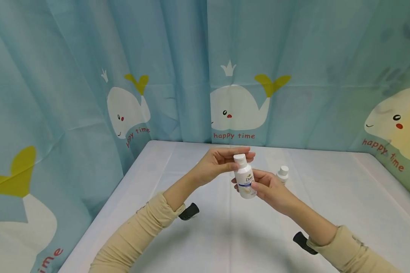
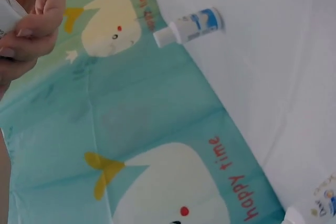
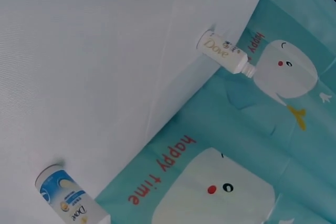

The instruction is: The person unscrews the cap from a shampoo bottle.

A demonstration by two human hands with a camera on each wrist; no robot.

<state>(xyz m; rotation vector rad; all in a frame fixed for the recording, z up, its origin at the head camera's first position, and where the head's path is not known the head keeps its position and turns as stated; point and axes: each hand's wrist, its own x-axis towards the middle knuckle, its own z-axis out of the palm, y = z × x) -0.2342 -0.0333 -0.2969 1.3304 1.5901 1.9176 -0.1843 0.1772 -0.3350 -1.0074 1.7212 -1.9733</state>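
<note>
Both hands met at one white Dove bottle [image 1: 245, 182], held up over the white bench [image 1: 328, 193] near the middle of the head view. The right hand [image 1: 272, 189] gripped the bottle's body low down, its thumb across the front beside the label and its fingertips showing past the far side. The left hand [image 1: 216, 163] pinched the white cap [image 1: 240, 159] at the top, the thumb at its near side and the fingers stretched out behind it. The bottle leaned slightly, cap up, its blue band and lettering turned toward the head camera. Just beyond the right hand, a second bottle [image 1: 283, 172] stood upright on the bench, partly hidden by that hand. The left wrist view showed a blue-and-white bottle [image 2: 194, 26] on the bench and, cut off at the lower right corner, a Dove bottle [image 2: 323, 203]. In the right wrist view, a gold-lettered bottle [image 3: 221, 51] and a blue-labelled bottle [image 3: 71, 195] stood well apart; which of these matched those in the other wrist view, I could not tell. Beige sleeves [image 1: 133, 235] covered the forearms, and a blue curtain [image 1: 184, 49] printed with white whales hung behind the bench.
</note>
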